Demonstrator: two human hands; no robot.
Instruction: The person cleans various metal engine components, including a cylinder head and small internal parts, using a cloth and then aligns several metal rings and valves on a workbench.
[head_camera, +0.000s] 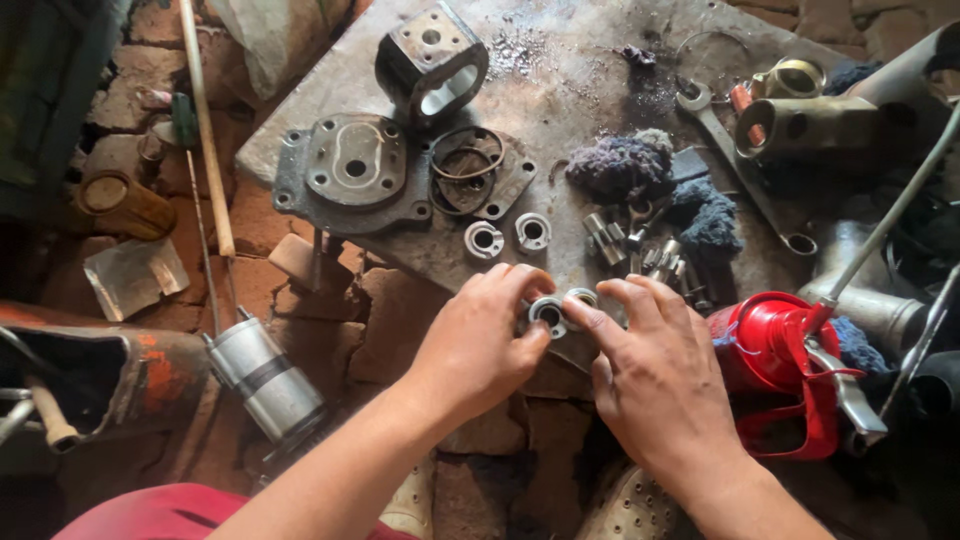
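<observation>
On the metal slab (560, 90), two small rings (508, 237) lay just behind the hands, the round cover plate (355, 170) to their left, the hollow housing (432, 58) behind it. The rag (625, 165) sat right of centre, the oil can (775, 365) at the slab's near right edge.

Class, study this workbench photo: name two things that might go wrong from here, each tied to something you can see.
1. Both hands, left hand and right hand, pinch small metal rings at the slab's edge; a slip might drop one among the bricks.
2. The red oil can stands close to the right wrist; it might get knocked over.
</observation>
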